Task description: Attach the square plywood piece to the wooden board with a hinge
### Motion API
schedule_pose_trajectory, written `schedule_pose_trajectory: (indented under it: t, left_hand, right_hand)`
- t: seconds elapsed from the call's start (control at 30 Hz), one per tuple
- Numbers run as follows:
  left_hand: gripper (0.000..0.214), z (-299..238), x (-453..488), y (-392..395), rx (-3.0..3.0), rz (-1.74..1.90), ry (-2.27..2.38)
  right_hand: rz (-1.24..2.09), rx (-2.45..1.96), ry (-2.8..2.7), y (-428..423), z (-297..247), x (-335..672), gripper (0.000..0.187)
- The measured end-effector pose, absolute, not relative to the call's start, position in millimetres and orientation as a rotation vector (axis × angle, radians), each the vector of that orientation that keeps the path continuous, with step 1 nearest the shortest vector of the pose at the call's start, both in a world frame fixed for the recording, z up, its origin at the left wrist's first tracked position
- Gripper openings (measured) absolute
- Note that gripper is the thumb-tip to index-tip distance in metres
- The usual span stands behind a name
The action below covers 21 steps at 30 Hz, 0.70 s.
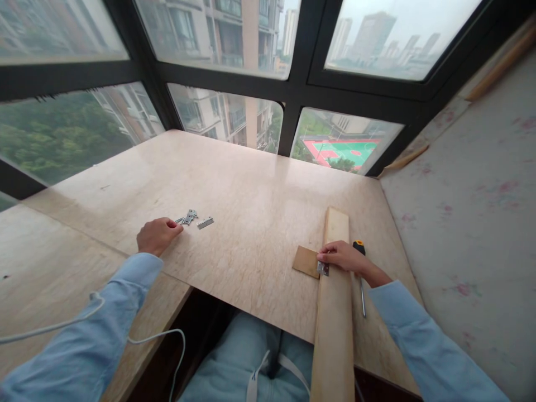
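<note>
a screwdriver [362, 298] is lying on the table [251, 195] just right of the plank [335, 335], with a brown square [305, 261] touching the plank's left edge. the right hand [341, 257] is pinching a hinge [322, 268] against the plank. the left hand [157, 235] is sitting clenched just beside the spare hinges [190, 217]. the right hand is partly hiding the screwdriver's handle.

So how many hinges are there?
3 at least: one hinge under the right hand on the plank, one loose near the left hand, a clump beside it possibly hiding more.
</note>
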<state>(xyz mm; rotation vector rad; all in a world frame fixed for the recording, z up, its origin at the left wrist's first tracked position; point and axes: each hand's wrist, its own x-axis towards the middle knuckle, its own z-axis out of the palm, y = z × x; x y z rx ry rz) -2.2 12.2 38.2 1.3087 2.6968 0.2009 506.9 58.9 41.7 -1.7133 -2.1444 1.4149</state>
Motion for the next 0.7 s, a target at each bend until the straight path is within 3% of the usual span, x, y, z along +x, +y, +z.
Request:
schedule_pose_trajectory:
  t: [0.23,0.47,0.7]
  left_hand:
    - [0.018,40.8,18.4,11.7,1.151,0.726,2.308]
    - [0.012,31.1,51.7,19.8,1.508,0.681,2.345]
    - [0.024,31.3,53.3,23.4,1.759,0.66,2.336]
  right_hand:
    - [1.433,-1.744,-2.152,60.8,36.9,508.9,0.044]
    - [1.449,-1.744,-2.086,57.7,37.5,507.8,0.044]
    - [1.467,-1.724,-2.085,61.8,28.2,511.2,0.049]
